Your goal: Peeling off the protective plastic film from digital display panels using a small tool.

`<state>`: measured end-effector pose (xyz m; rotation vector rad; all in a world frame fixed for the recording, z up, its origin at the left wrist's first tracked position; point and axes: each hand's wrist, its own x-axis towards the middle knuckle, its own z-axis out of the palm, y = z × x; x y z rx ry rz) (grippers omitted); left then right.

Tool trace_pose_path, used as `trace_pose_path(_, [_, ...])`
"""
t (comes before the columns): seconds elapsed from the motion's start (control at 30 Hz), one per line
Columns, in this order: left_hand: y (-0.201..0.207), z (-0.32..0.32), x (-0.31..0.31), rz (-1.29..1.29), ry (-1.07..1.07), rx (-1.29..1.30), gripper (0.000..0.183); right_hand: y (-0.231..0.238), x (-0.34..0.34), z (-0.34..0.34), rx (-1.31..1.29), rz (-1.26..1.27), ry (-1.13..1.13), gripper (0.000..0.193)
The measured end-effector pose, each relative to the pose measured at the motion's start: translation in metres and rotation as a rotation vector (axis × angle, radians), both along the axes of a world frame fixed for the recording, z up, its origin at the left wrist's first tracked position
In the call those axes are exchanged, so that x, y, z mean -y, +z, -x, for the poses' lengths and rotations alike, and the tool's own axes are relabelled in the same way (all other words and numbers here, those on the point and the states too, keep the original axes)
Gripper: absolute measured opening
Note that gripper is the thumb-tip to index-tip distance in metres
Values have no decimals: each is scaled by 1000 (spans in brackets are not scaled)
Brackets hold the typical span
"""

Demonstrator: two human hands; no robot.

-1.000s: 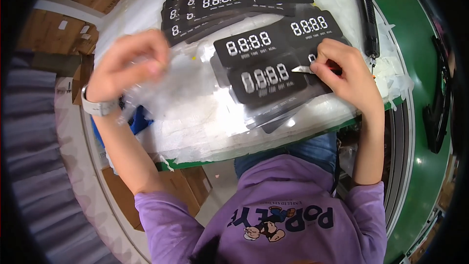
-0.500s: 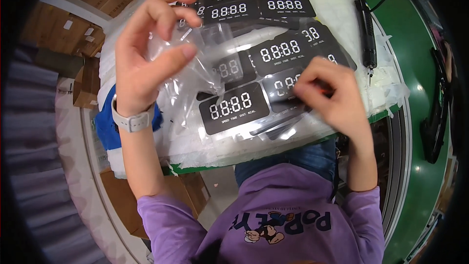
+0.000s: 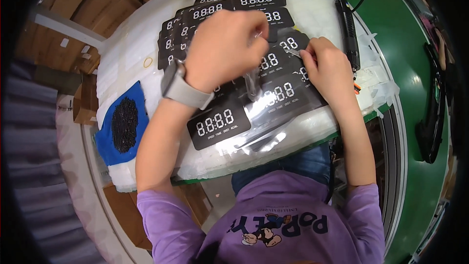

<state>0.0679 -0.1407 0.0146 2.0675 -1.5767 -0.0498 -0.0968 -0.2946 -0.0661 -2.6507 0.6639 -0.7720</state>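
Note:
My left hand [image 3: 232, 44] is closed in a fist above the middle of the panels. A crumpled strip of clear plastic film [image 3: 252, 87] hangs beneath its fingers. At the right, my right hand [image 3: 326, 66] pinches a small tool with a thin metal tip [image 3: 293, 53]. This tip points left over the far-right panels; the rest of the tool is hidden by the fingers. Black display panels with white digits, such as the near-left panel [image 3: 219, 126], lie overlapped under both hands. A shiny clear film covers the near-right panel [image 3: 281, 101].
A blue cloth [image 3: 106, 129] with a heap of small black pieces [image 3: 125, 124] lies at the left. A black electric screwdriver [image 3: 348, 34] with a cord lies at the right, near an orange object [image 3: 357, 89]. A yellow rubber band [image 3: 148, 62] rests farther back.
My left hand has swung right across the panels and closed, uncovering the black pieces on the cloth. My right hand has risen slightly away from me, and the metal tip now shows.

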Motion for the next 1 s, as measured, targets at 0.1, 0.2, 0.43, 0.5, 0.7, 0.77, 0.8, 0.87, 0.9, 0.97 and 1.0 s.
trace_pose_path(0.1, [-27,10,7,-111,-25,116,21,-2,4,0,32,-1,105,14])
trace_pose_path(0.2, [-52,20,0,-26,-34,212,16,0,5,0,19,-45,185,14])
trace_pose_path(0.43, [-51,24,-6,-69,-42,212,16,-5,-1,-8,32,-17,118,15])
trace_pose_path(0.5, [-52,22,-6,-52,-16,135,17,-5,-3,-10,9,37,124,14])
trace_pose_path(0.7, [-54,21,-5,-15,-26,168,18,-4,1,-9,24,45,203,14])
trace_pose_path(0.77, [-53,23,-4,-20,-19,174,18,-4,3,-8,32,38,215,14])
trace_pose_path(0.8, [-52,23,-4,-22,-13,179,17,-4,4,-7,38,34,227,14])
trace_pose_path(0.87, [-52,23,-5,-26,-9,190,17,-3,3,-7,44,29,223,14])
trace_pose_path(0.9, [-53,24,-4,-27,-6,196,17,-4,3,-7,47,26,219,14])
trace_pose_path(0.97, [-54,25,-3,-16,-2,207,17,-5,1,-9,34,23,193,14])
trace_pose_path(1.0, [-55,25,-3,-3,4,218,17,-6,0,-10,22,22,169,14])
